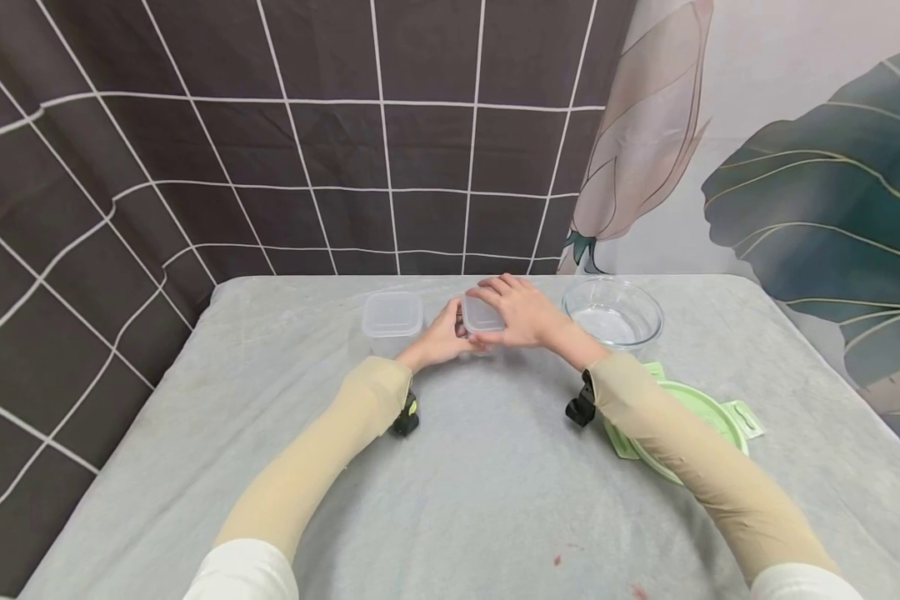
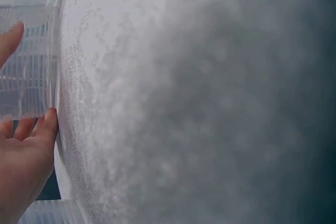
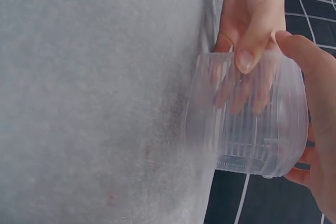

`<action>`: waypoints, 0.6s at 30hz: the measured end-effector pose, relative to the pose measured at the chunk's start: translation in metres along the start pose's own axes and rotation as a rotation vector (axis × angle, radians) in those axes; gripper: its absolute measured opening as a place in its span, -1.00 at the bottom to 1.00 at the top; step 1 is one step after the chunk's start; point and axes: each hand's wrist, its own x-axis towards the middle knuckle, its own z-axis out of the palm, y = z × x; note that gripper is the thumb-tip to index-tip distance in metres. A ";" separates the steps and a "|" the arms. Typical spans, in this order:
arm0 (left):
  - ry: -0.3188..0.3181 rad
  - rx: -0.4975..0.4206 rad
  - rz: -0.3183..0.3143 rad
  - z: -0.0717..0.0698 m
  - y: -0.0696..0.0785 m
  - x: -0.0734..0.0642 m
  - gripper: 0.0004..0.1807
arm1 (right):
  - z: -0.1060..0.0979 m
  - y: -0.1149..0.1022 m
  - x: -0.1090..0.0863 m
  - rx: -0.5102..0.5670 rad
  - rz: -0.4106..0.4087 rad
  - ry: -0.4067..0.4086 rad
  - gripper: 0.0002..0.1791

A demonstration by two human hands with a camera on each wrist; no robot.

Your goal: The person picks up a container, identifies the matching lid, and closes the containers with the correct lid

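A small clear plastic food container [image 3: 252, 140] with ribbed sides stands upright near the far edge of the table, its frosted lid [image 1: 482, 315] on top. My left hand [image 1: 444, 337] grips the container's left side, thumb in front; through the plastic its fingers show behind. From the right, my right hand [image 1: 523, 312] holds the lid, fingers reaching over the top to the far edge and thumb at the near edge. Just left of my left hand is another lidded plastic container [image 1: 392, 315].
A round glass bowl [image 1: 613, 312] stands right of my right hand. Partly under my right forearm lies a green lid [image 1: 708, 408] with side clips. Grey cloth covers the table [image 1: 450, 500], and a dark gridded curtain [image 1: 330, 142] hangs behind its far edge.
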 end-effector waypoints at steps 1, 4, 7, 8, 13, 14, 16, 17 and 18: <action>0.002 -0.007 0.004 0.000 0.000 0.000 -0.03 | 0.000 0.001 0.001 0.010 0.007 -0.003 -0.21; 0.000 -0.037 0.010 0.001 -0.001 0.001 -0.04 | 0.000 0.003 0.002 0.039 0.024 -0.012 -0.21; -0.002 -0.033 0.006 0.000 -0.001 0.001 -0.04 | 0.001 0.004 0.002 0.057 0.039 -0.033 -0.21; -0.002 -0.027 0.005 0.000 -0.002 0.001 -0.04 | 0.001 0.004 0.001 0.060 0.042 -0.037 -0.21; -0.005 -0.030 0.014 0.001 -0.002 0.002 -0.05 | 0.002 0.005 0.001 0.062 0.050 -0.050 -0.22; -0.007 -0.036 0.019 0.001 -0.002 0.001 -0.06 | 0.002 0.005 0.001 0.062 0.050 -0.050 -0.22; -0.007 -0.045 0.023 0.001 -0.002 0.001 -0.06 | 0.001 0.004 0.001 0.060 0.043 -0.049 -0.22; -0.008 -0.044 0.025 0.001 -0.002 0.001 -0.06 | 0.001 0.004 0.001 0.057 0.038 -0.050 -0.21; -0.007 -0.041 0.026 0.001 -0.002 0.001 -0.06 | 0.001 0.003 0.001 0.052 0.035 -0.052 -0.21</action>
